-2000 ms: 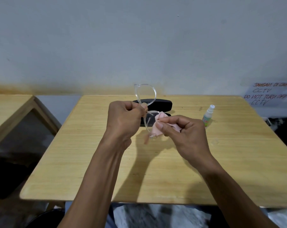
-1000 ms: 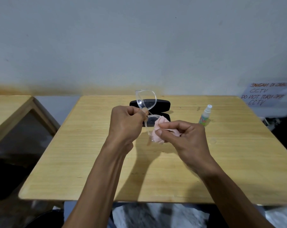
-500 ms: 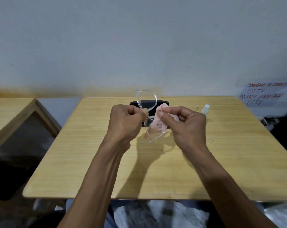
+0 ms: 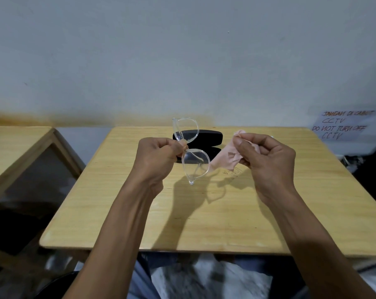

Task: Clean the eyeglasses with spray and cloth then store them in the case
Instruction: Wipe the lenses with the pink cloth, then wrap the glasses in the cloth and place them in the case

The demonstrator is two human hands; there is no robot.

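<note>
My left hand (image 4: 155, 157) pinches the bridge of clear-framed eyeglasses (image 4: 193, 162), held on end above the table so one lens is up and the other down. My right hand (image 4: 267, 160) grips a pink cloth (image 4: 228, 157), which hangs just to the right of the lower lens and is apart from it. Behind the glasses an open black case (image 4: 210, 137) lies on the wooden table (image 4: 204, 212). The spray bottle is hidden behind my right hand.
A second wooden table (image 4: 16, 145) stands to the left across a gap. On the wall at right hangs a paper sign (image 4: 342, 126) with handwriting. The table's near edge runs just above my lap.
My right hand pulled the pink cloth off the lower lens and moved right and up, now covering the spray bottle. The left hand kept the glasses nearly still.
</note>
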